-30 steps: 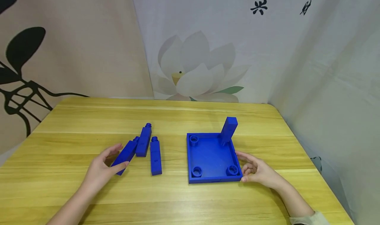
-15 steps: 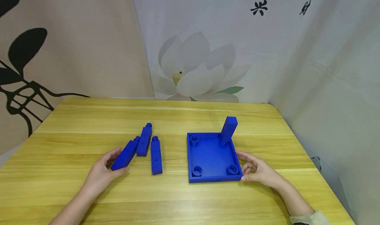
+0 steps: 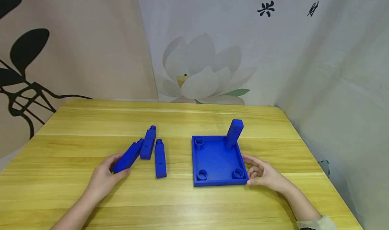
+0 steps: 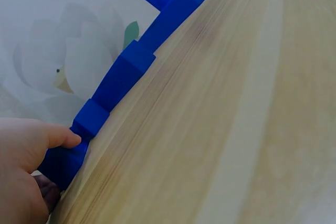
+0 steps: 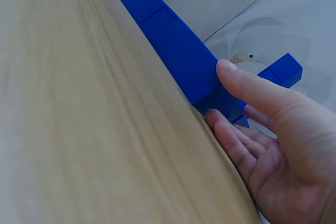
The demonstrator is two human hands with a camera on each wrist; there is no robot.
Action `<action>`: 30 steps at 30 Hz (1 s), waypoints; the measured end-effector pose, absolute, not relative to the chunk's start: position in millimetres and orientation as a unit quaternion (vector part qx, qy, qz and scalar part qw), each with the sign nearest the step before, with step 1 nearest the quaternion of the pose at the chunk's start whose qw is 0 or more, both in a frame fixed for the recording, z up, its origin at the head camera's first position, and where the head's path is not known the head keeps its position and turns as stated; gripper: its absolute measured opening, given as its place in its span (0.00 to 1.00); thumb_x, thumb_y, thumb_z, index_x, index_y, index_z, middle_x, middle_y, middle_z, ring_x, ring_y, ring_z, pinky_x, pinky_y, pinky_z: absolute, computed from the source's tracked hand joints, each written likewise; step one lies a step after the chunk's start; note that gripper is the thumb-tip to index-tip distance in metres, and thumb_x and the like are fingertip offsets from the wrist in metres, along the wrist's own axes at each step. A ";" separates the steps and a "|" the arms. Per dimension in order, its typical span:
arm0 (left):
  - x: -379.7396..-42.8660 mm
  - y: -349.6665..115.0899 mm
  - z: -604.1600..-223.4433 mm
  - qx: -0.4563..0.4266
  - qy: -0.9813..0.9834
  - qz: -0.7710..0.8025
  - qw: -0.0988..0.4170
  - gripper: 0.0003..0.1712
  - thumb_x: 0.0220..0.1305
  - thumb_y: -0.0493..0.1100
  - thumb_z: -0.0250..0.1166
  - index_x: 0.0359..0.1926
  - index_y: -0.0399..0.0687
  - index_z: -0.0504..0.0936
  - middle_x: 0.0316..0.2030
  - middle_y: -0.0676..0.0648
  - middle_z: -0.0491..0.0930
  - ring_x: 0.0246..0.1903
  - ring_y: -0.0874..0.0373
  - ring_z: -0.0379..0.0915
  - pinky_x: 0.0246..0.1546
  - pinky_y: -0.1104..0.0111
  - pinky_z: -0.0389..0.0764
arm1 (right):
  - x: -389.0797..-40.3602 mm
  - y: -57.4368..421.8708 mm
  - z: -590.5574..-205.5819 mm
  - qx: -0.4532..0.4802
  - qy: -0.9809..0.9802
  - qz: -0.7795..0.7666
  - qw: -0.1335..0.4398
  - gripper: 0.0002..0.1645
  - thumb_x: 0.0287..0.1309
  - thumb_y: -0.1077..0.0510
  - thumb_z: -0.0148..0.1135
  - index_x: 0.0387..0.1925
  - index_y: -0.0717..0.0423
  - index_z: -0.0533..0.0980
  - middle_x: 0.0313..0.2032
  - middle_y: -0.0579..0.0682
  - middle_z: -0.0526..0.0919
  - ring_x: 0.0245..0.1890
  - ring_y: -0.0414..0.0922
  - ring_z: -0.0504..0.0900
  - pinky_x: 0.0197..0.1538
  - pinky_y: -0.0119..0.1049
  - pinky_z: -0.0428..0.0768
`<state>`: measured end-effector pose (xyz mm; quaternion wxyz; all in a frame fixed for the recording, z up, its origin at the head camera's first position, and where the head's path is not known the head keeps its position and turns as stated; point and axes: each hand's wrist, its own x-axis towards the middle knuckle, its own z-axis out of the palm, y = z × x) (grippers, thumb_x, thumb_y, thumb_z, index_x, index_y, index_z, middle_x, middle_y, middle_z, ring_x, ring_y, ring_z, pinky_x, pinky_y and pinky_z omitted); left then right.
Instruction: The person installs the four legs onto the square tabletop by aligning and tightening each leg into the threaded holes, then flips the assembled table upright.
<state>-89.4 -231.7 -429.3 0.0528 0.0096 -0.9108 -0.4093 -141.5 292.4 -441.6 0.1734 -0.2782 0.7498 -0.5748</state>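
Observation:
My left hand (image 3: 103,176) grips the lower end of a blue square leg (image 3: 129,155), thumb on the near side and fingers behind. The leg's round threaded tip points away, close by a second blue leg (image 3: 148,144). To their right lies a third blue leg (image 3: 160,160). A blue square tray-like base (image 3: 215,183) has round sockets at its corners; a leg (image 3: 235,130) stands upright at the far right one. At the base's near right corner my right hand (image 3: 265,176) holds the edge, thumb at the corner and index finger along the side.
Everything lies on a wooden table (image 3: 182,206) with light grain. Behind it hangs a cloth backdrop (image 3: 206,68) with a printed lotus, and pale cloth (image 3: 340,88) hangs along the right side.
My left hand's fingers have closed further round the leg, and its near end has shifted slightly left and away. The right hand and the base stay in place.

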 end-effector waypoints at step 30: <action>-89.3 -230.6 -423.9 0.077 -0.893 -0.415 0.157 0.24 0.57 0.38 0.70 0.52 0.30 0.77 0.41 0.33 0.80 0.30 0.58 0.72 0.24 0.76 0.73 | -140.6 292.2 -442.0 -0.262 0.757 -0.570 0.181 0.51 0.49 0.67 0.71 0.71 0.65 0.54 0.66 0.70 0.58 0.38 0.43 0.79 0.41 0.35 0.81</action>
